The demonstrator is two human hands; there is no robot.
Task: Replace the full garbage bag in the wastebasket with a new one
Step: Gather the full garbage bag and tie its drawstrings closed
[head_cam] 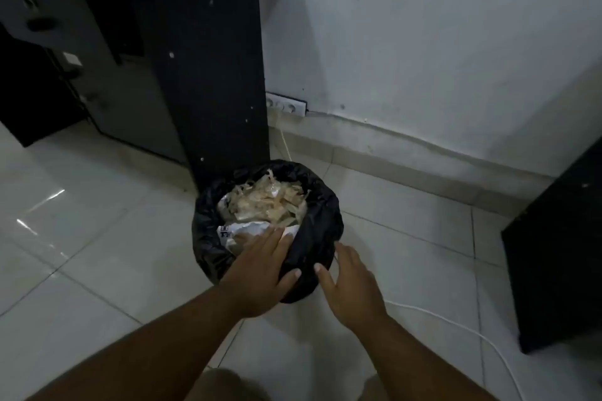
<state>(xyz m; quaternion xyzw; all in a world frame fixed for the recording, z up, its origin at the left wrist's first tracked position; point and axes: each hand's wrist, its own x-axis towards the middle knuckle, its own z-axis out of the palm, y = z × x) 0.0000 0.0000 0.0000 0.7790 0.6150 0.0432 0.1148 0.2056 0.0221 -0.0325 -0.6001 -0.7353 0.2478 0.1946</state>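
Note:
A round wastebasket stands on the floor, lined with a black garbage bag (pixel 321 221) folded over its rim. The bag is full of crumpled paper and plastic wrappers (pixel 264 202). My left hand (pixel 260 273) lies over the near rim, fingers spread onto the trash and thumb pressed against the black bag's outside. My right hand (pixel 350 283) hovers just right of the basket's near side, fingers apart, touching or nearly touching the bag. No new bag is in view.
A black desk (pixel 208 75) stands directly behind the basket. A power strip (pixel 286 104) sits at the wall base. A white cable (pixel 456 325) runs across the tiled floor on the right. Dark furniture (pixel 560 238) stands at the right edge.

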